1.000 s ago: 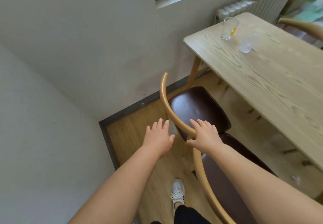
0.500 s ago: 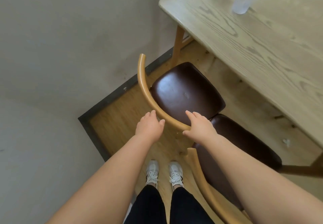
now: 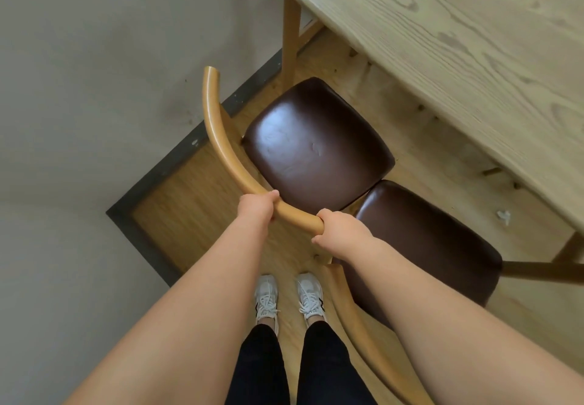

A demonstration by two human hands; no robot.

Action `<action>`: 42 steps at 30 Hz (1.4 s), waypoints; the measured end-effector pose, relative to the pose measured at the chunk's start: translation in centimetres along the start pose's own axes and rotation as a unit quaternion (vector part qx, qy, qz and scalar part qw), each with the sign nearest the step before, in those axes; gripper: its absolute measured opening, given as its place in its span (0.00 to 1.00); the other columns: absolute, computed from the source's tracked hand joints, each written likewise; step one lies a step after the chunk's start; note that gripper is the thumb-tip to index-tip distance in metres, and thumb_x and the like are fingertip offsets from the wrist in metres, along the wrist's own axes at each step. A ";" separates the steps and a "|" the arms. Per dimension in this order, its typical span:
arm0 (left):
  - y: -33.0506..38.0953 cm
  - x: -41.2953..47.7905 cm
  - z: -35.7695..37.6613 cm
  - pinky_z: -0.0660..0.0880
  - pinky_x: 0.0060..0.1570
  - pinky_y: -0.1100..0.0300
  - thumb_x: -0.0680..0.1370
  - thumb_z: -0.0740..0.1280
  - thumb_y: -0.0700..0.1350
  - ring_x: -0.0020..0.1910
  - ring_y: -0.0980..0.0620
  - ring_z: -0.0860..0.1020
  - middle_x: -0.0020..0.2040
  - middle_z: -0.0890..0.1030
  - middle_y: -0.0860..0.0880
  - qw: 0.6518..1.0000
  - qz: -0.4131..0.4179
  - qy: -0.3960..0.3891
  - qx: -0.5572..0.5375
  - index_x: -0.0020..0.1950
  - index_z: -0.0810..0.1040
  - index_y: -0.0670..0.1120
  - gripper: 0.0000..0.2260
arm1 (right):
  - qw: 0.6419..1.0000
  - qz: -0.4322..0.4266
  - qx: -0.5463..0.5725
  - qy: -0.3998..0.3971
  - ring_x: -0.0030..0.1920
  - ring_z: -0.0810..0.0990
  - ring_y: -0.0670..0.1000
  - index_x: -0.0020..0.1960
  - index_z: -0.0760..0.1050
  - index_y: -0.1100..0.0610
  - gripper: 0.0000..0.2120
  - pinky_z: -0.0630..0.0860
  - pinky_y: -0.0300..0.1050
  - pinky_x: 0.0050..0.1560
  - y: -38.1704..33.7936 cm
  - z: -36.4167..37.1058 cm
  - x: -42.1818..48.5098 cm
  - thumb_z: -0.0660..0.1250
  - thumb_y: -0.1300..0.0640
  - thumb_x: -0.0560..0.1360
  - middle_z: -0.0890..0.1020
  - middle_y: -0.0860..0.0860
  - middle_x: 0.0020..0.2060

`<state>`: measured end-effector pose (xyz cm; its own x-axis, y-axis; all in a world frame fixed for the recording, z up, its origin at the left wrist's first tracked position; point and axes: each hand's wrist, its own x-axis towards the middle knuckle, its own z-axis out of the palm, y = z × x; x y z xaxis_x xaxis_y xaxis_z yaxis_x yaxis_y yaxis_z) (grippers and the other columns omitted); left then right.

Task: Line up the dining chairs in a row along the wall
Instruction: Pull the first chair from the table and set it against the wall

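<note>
A dining chair with a dark brown padded seat and a curved light-wood backrest stands in the room's corner. My left hand and my right hand are both shut on the near end of that backrest, a short gap apart. A second chair of the same kind stands right beside it to the right, its seat touching the first seat. Its backrest curves down past my right forearm.
A light wooden table fills the upper right, with one leg just behind the first chair. Grey walls with a dark skirting board close the corner on the left. My feet in white trainers stand behind the chairs.
Both hands were open and hovering over the backrest; they have come down and closed around it. My head has tilted further down, so the glasses on the table have left the view.
</note>
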<state>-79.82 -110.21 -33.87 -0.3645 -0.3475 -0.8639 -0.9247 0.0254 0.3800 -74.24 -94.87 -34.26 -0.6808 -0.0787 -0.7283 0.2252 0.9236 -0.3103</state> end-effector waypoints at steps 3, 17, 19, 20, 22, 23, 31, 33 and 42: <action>0.0 0.4 -0.1 0.79 0.47 0.51 0.75 0.72 0.40 0.41 0.45 0.78 0.53 0.78 0.40 0.998 0.000 -0.022 -0.059 0.57 0.75 0.37 0.14 | 1.000 -0.009 -0.014 0.000 0.47 0.79 0.54 0.55 0.72 0.52 0.12 0.81 0.55 0.48 -0.3 0.1 0.5 0.63 0.60 0.72 0.78 0.51 0.46; -1.3 0.2 -3.6 0.79 0.54 0.44 0.73 0.73 0.37 0.50 0.39 0.81 0.55 0.80 0.37 0.992 0.013 -0.003 -0.124 0.61 0.73 0.34 0.19 | 0.995 -0.079 -0.063 -0.025 0.43 0.78 0.54 0.52 0.70 0.50 0.13 0.82 0.56 0.44 -3.8 0.6 0.6 0.63 0.63 0.70 0.77 0.50 0.42; -1.5 0.4 -4.8 0.79 0.54 0.44 0.73 0.73 0.38 0.50 0.39 0.81 0.55 0.80 0.37 0.992 0.014 0.003 -0.128 0.61 0.73 0.34 0.20 | 0.993 -0.090 -0.073 -0.030 0.44 0.78 0.54 0.51 0.70 0.51 0.13 0.81 0.56 0.45 -4.8 1.1 0.8 0.63 0.63 0.70 0.77 0.49 0.42; -1.6 0.6 -5.4 0.79 0.54 0.44 0.73 0.73 0.38 0.50 0.39 0.81 0.55 0.80 0.37 0.991 0.015 0.006 -0.132 0.62 0.73 0.34 0.20 | 0.992 -0.095 -0.075 -0.033 0.45 0.78 0.54 0.52 0.70 0.51 0.13 0.81 0.57 0.46 -5.4 1.4 0.8 0.63 0.62 0.70 0.78 0.50 0.43; -2.0 0.9 -6.6 0.79 0.55 0.44 0.73 0.73 0.38 0.50 0.39 0.80 0.55 0.80 0.38 0.990 0.015 0.011 -0.139 0.63 0.72 0.34 0.21 | 0.991 -0.103 -0.079 -0.034 0.45 0.78 0.54 0.52 0.70 0.51 0.13 0.81 0.57 0.46 -6.4 1.9 0.9 0.63 0.63 0.70 0.78 0.50 0.43; -2.2 1.2 -7.5 0.79 0.55 0.45 0.73 0.73 0.38 0.49 0.40 0.80 0.55 0.80 0.39 0.990 0.014 0.015 -0.141 0.63 0.72 0.35 0.21 | 0.990 -0.108 -0.084 -0.034 0.45 0.78 0.54 0.52 0.70 0.51 0.13 0.81 0.57 0.46 -7.2 2.3 1.0 0.63 0.63 0.70 0.78 0.50 0.43; -4.5 3.0 -14.9 0.78 0.53 0.51 0.75 0.72 0.40 0.52 0.42 0.80 0.57 0.80 0.40 0.984 0.006 0.052 -0.171 0.64 0.73 0.37 0.20 | 0.978 -0.157 -0.126 -0.054 0.43 0.76 0.56 0.47 0.67 0.52 0.10 0.70 0.48 0.36 -13.9 5.2 1.4 0.59 0.64 0.69 0.74 0.49 0.39; -5.4 3.5 -17.4 0.77 0.48 0.52 0.75 0.72 0.41 0.51 0.42 0.80 0.56 0.80 0.41 0.983 -0.001 0.066 -0.174 0.64 0.73 0.38 0.20 | 0.974 -0.172 -0.133 -0.067 0.43 0.77 0.57 0.48 0.67 0.52 0.10 0.71 0.48 0.37 -16.1 6.3 1.6 0.60 0.64 0.69 0.75 0.50 0.40; -8.8 5.9 -27.6 0.79 0.55 0.45 0.76 0.71 0.45 0.49 0.44 0.80 0.54 0.80 0.42 0.972 -0.011 0.125 -0.198 0.63 0.74 0.40 0.19 | 0.949 -0.240 -0.175 -0.106 0.42 0.76 0.55 0.49 0.67 0.50 0.10 0.70 0.46 0.38 -25.9 11.2 1.3 0.64 0.59 0.70 0.76 0.48 0.41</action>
<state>-70.81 -138.41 -33.19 -0.2609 -0.5614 -0.7854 -0.7996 -0.3301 0.5016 -73.19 -123.09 -34.00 -0.4833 -0.5605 -0.6725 -0.3461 0.8279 -0.4413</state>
